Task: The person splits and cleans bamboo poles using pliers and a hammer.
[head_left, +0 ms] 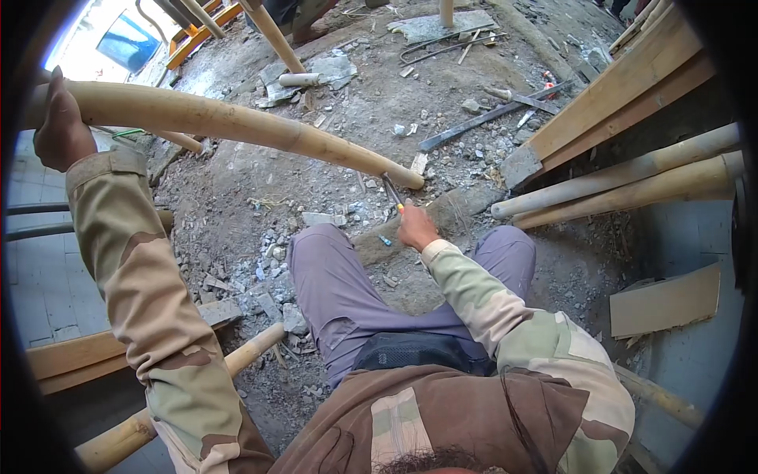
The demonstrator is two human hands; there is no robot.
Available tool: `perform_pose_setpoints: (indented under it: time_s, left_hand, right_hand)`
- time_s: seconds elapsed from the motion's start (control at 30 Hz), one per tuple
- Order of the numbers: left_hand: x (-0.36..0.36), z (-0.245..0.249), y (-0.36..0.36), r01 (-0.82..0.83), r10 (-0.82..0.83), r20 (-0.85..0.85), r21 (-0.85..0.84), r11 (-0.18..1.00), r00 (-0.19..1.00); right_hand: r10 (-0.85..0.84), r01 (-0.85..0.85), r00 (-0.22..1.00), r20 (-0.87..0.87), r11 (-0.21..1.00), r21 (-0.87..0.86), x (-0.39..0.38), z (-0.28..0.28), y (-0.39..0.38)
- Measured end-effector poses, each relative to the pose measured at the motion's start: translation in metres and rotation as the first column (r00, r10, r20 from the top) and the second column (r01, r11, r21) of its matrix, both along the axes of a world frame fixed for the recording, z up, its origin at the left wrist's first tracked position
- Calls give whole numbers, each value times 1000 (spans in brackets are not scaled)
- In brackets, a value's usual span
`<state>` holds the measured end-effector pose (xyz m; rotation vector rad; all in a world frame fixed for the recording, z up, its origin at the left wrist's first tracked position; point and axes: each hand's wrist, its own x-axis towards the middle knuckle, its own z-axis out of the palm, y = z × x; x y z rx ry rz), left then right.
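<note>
A long bamboo pole (pixel 237 120) slants from the upper left down to the middle of the view. My left hand (pixel 63 130) grips it near its upper left part, fingers wrapped round from below. In my right hand (pixel 417 227) is a tool with a yellow and red handle (pixel 400 208). Its thin dark metal part (pixel 389 186) touches or lies right beside the pole close to the lower end. The exact shape of the tool's tip is hard to make out.
Rubble and stones (pixel 272 253) cover the dirt ground. Wooden boards (pixel 616 99) and two more poles (pixel 624 178) jut in from the right. A metal bar (pixel 489 118) lies ahead. Another pole (pixel 257 347) is beneath my left arm. A person's foot (pixel 309 33) shows at the top.
</note>
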<state>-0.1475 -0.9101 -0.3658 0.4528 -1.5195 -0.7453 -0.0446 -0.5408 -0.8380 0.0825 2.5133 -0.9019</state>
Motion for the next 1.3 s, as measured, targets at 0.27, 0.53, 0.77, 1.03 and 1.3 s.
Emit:
perform_pose_setpoints:
  time_s: [0.27, 0.53, 0.77, 1.03, 1.3]
  left_hand:
    - [-5, 15, -6, -295, 276, 167, 100, 950, 946]
    - [-12, 20, -8, -282, 268, 143, 81, 956, 953]
    - [-12, 17, -5, -282, 272, 160, 46, 958, 949]
    - [-8, 17, -5, -317, 304, 205, 30, 948, 930]
    - [-5, 20, 1, -272, 258, 202, 45, 961, 945]
  right_hand:
    - [12, -11, 1000, -28, 999, 41, 1, 1, 5]
    - [-21, 14, 986, -167, 999, -44, 8, -28, 16]
    - [52, -130, 905, -423, 979, -158, -14, -103, 43]
    - [41, -126, 883, -468, 980, -152, -9, -117, 39]
    - [79, -79, 934, -349, 997, 15, 4, -70, 25]
